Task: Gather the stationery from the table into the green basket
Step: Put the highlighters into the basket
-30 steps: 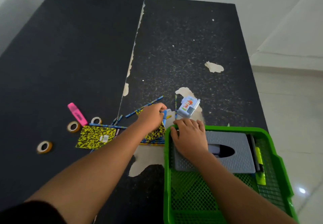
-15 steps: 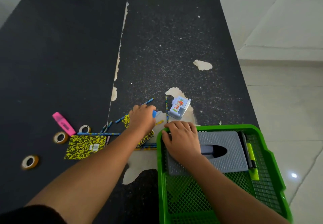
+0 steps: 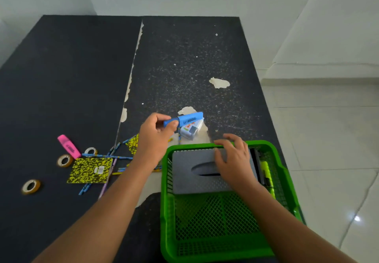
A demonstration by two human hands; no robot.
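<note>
Just above the counter [image 3: 184,61], beyond the green basket's [image 3: 205,145] far-left corner, the left hand [image 3: 155,134] is pinching a blue highlighter [image 3: 187,118], its length pointing right toward the basket. The right hand [image 3: 233,160] is hovering over the basket's grey box [image 3: 188,160], fingers [image 3: 222,142] spread, gripping nothing.

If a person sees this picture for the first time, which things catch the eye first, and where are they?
The bright green basket at the near right, with a grey box inside under the right hand. Then the blue highlighter pinched in the left hand just beyond the basket, and the pink highlighter lying far left.
</note>
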